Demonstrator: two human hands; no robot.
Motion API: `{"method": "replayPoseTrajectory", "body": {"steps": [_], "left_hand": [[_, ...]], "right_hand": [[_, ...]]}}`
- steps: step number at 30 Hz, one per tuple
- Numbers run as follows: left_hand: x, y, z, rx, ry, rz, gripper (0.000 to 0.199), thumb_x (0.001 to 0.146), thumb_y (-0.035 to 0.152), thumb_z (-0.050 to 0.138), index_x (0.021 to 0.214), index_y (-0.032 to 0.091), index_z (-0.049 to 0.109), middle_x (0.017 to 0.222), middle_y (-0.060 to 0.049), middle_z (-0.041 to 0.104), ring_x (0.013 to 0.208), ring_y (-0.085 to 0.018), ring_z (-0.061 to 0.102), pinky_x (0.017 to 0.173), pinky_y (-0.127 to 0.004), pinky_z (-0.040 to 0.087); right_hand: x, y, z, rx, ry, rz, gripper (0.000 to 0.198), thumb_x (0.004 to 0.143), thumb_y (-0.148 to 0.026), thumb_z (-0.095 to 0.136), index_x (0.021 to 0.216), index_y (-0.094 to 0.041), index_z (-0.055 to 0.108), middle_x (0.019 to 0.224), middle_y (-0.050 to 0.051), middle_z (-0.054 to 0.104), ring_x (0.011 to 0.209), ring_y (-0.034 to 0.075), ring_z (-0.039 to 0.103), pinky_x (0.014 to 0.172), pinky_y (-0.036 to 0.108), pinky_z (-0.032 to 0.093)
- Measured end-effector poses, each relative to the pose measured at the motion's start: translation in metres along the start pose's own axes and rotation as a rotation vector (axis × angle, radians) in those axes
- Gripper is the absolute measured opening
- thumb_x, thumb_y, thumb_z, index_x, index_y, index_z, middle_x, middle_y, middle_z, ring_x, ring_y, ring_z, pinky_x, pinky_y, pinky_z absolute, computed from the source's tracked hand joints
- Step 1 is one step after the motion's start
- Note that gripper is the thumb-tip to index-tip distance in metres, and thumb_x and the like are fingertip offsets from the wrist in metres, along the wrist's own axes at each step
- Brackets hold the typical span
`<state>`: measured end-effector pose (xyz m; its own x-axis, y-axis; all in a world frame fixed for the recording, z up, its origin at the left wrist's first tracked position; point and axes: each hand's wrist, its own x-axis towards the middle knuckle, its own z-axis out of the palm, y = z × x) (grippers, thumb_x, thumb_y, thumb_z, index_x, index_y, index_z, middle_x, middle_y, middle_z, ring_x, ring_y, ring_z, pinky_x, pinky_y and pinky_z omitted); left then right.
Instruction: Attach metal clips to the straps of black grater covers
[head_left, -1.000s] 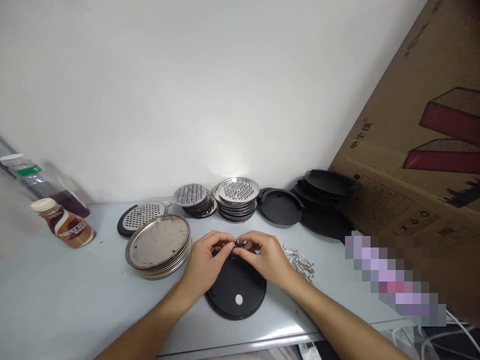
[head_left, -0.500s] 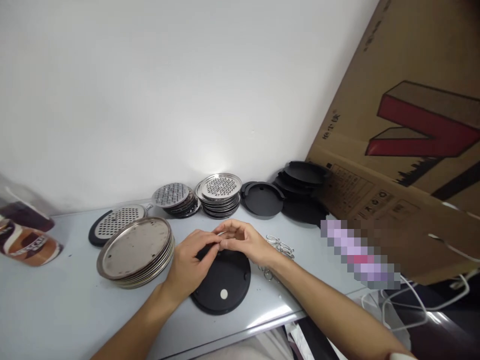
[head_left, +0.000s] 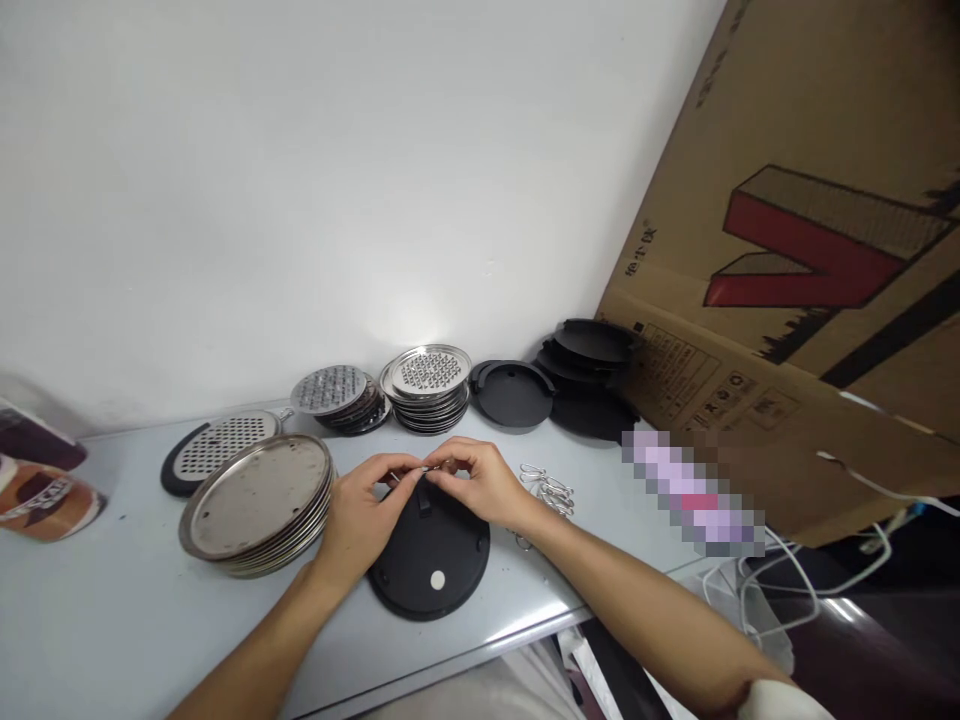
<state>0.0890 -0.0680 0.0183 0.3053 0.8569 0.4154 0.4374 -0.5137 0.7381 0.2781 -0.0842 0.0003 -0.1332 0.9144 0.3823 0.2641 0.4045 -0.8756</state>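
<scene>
A round black plate (head_left: 429, 555) lies on the table in front of me, with a white dot near its front edge and a small tab at its far edge. Over that far edge my left hand (head_left: 367, 512) and my right hand (head_left: 481, 482) meet, thumbs and forefingers pinched together. Between the fingertips shows a bit of a small metal clip (head_left: 427, 468); most of it is hidden. Both hands are closed on it. Several similar wire clips (head_left: 551, 490) lie loose just right of my right hand.
A stack of round metal plates (head_left: 259, 500) stands at left, before a black-rimmed grater (head_left: 225, 447). Behind are stacked grater discs (head_left: 429, 385), more discs (head_left: 334, 393) and black round trays (head_left: 517, 395). A paper cup (head_left: 52, 500) is far left; a large cardboard box (head_left: 750, 400) leans at right.
The view has shifted slightly, so everything sits a little further left. My fingertips have parted a little, showing the metal piece and the plate's tab. Both hands remain at the plate's far edge.
</scene>
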Motion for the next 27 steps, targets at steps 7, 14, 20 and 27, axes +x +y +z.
{"method": "replayPoseTrajectory", "body": {"steps": [7, 14, 20, 27], "left_hand": [[0.002, -0.011, 0.001, 0.063, -0.039, 0.017, 0.014, 0.084, 0.020, 0.061, 0.090, 0.023, 0.074, 0.089, -0.002, 0.076, 0.079, -0.018, 0.069, 0.075, -0.028, 0.054], [0.002, -0.021, 0.001, 0.119, -0.070, 0.038, 0.017, 0.084, 0.015, 0.060, 0.090, 0.023, 0.074, 0.088, -0.002, 0.076, 0.077, -0.017, 0.068, 0.076, -0.029, 0.052], [0.000, -0.020, 0.000, 0.152, -0.090, 0.050, 0.018, 0.083, 0.013, 0.060, 0.089, 0.023, 0.073, 0.085, -0.001, 0.075, 0.071, -0.015, 0.065, 0.071, -0.027, 0.050], [-0.001, -0.024, 0.004, 0.181, -0.084, 0.038, 0.017, 0.084, 0.013, 0.060, 0.089, 0.022, 0.073, 0.082, -0.001, 0.074, 0.071, -0.016, 0.065, 0.070, -0.026, 0.049]], "right_hand": [[0.002, 0.001, -0.002, -0.129, 0.002, -0.045, 0.016, 0.087, -0.020, 0.062, 0.095, -0.020, 0.076, 0.090, 0.006, 0.073, 0.083, 0.018, 0.066, 0.076, 0.031, 0.050], [0.002, 0.012, 0.008, -0.238, 0.006, -0.090, 0.022, 0.084, -0.012, 0.057, 0.094, -0.020, 0.075, 0.089, 0.006, 0.071, 0.082, 0.018, 0.064, 0.078, 0.032, 0.050], [0.002, 0.015, 0.010, -0.244, 0.008, -0.106, 0.021, 0.081, -0.008, 0.058, 0.088, -0.020, 0.073, 0.087, 0.005, 0.071, 0.086, 0.019, 0.064, 0.081, 0.032, 0.050], [0.002, 0.017, 0.011, -0.232, -0.013, -0.122, 0.022, 0.081, -0.005, 0.055, 0.086, -0.019, 0.072, 0.094, 0.005, 0.070, 0.087, 0.017, 0.065, 0.081, 0.030, 0.051]]}}
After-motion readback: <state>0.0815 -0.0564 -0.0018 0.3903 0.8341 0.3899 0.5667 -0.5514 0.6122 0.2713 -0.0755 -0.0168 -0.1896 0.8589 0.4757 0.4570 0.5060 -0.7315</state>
